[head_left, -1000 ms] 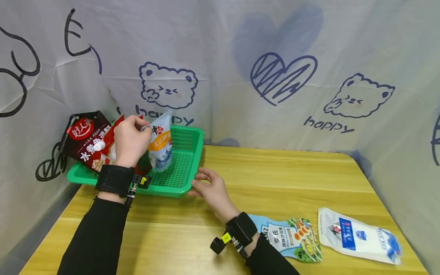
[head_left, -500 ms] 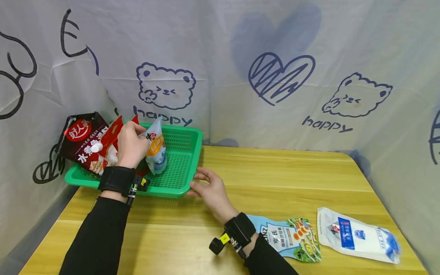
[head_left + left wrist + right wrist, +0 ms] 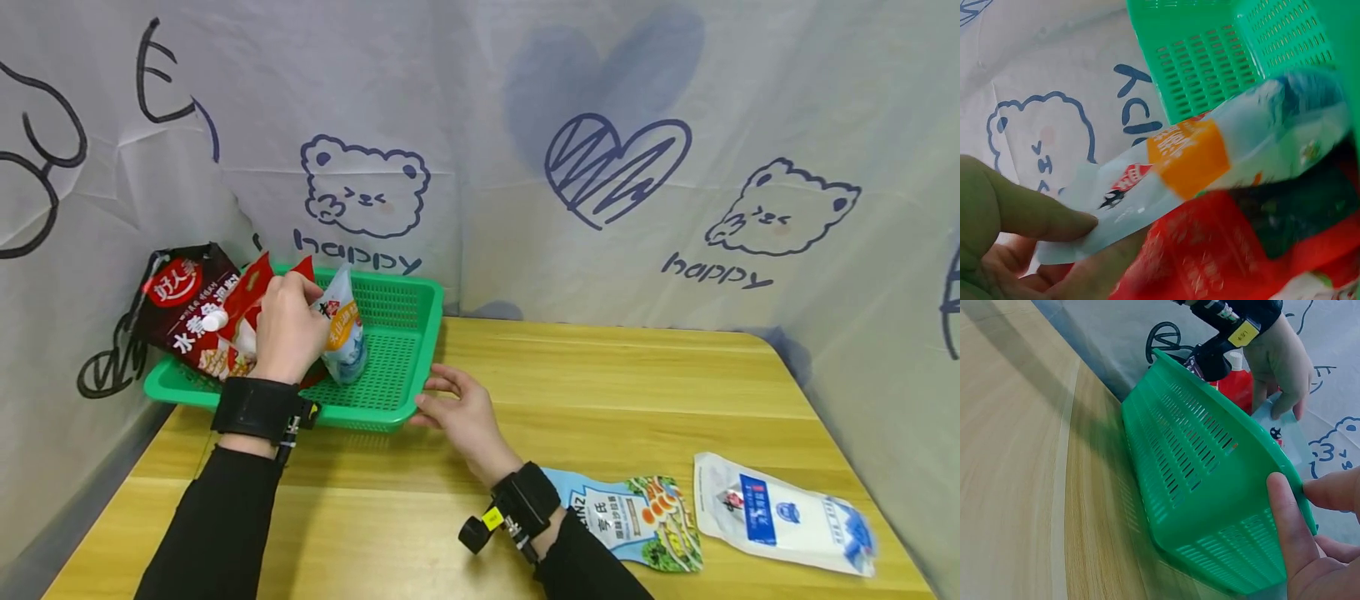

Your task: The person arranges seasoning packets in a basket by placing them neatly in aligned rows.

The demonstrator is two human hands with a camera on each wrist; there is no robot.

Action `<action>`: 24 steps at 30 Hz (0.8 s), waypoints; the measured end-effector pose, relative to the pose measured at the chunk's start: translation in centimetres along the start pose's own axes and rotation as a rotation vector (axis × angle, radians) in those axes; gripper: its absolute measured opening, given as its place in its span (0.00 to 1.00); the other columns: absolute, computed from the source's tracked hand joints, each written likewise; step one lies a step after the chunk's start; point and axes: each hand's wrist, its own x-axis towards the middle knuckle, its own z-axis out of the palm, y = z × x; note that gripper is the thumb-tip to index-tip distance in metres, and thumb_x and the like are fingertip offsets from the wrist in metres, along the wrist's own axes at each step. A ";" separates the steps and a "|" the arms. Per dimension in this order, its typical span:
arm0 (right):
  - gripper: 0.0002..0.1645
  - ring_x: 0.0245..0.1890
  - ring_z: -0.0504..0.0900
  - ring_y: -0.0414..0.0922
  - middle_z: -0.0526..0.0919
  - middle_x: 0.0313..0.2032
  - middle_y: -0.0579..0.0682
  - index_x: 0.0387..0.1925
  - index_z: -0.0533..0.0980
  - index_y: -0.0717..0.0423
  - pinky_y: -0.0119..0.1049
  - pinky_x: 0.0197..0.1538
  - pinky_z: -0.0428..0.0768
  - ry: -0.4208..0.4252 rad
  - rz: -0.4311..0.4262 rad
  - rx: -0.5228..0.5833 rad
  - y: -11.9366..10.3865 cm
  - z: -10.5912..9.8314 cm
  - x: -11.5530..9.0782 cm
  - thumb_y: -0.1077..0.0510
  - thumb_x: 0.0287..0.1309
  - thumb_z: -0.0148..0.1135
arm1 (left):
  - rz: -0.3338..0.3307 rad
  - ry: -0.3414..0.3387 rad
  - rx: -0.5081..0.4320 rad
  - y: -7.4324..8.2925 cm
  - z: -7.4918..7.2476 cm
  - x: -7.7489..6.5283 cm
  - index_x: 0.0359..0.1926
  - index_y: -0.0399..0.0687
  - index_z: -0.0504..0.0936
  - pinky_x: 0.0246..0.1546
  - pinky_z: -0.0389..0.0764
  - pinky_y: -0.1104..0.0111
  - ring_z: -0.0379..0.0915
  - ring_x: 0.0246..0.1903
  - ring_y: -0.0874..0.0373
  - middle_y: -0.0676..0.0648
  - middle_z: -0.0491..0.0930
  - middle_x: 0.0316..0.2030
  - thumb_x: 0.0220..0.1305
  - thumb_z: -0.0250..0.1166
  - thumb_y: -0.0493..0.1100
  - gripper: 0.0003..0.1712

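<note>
My left hand point(image 3: 290, 327) pinches the top edge of a light-blue pouch point(image 3: 1194, 159) with an orange band, thumb on one face and fingers behind. That pouch stands in a green plastic basket point(image 3: 390, 367), leaning toward the hand. Beside it are red packets point(image 3: 1191, 256), partly hidden behind my left hand, and a dark red seasoning bag point(image 3: 187, 292) that leans over the basket's left end. With thumb and fingers, my right hand point(image 3: 465, 417) grips the basket's rim at the near right corner. A white spout cap point(image 3: 215, 320) shows in front of the dark bag.
On the wooden table point(image 3: 600, 383) lie a light-blue Heinz pouch point(image 3: 637, 521), partly behind my right wrist, and a white bag with a blue label point(image 3: 783, 512) farther right. A white cloth point(image 3: 487, 208) with drawings hangs behind the basket and along both sides.
My left hand has come down a little with the light-blue pouch, which sits lower and farther left in the basket and leans more. My right hand stays at the basket's corner.
</note>
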 end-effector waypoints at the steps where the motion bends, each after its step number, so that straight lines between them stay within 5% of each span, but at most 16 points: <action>1: 0.36 0.39 0.85 0.42 0.74 0.54 0.61 0.73 0.64 0.68 0.47 0.52 0.86 0.001 -0.001 0.000 0.0 0.0 0.0 0.75 0.66 0.61 | 0.007 -0.011 0.013 0.1 -0.2 -0.1 0.49 0.27 0.76 0.44 0.75 0.42 0.70 0.43 0.31 0.29 0.72 0.47 0.63 0.55 0.26 0.13; 7: 0.36 0.39 0.85 0.42 0.74 0.54 0.60 0.73 0.64 0.68 0.52 0.54 0.85 0.005 -0.005 -0.003 0.1 0.1 0.1 0.75 0.66 0.61 | 0.002 -0.066 0.048 0.5 -1.1 -0.4 0.53 0.27 0.77 0.45 0.76 0.40 0.72 0.46 0.30 0.27 0.72 0.52 0.64 0.56 0.28 0.17; 15: 0.35 0.38 0.86 0.42 0.75 0.55 0.60 0.73 0.65 0.68 0.52 0.54 0.85 0.016 0.007 -0.036 0.0 0.0 0.1 0.74 0.66 0.62 | 0.046 0.019 0.085 1.9 -1.8 -1.5 0.56 0.31 0.79 0.37 0.77 0.43 0.73 0.43 0.33 0.29 0.72 0.57 0.71 0.62 0.39 0.18; 24: 0.36 0.39 0.88 0.46 0.75 0.60 0.65 0.75 0.63 0.69 0.48 0.51 0.86 -0.030 -0.022 -0.065 0.3 -0.6 -0.2 0.74 0.68 0.60 | 0.228 0.136 0.024 2.9 -1.1 -4.6 0.54 0.33 0.83 0.38 0.75 0.45 0.75 0.44 0.35 0.32 0.75 0.52 0.68 0.67 0.35 0.15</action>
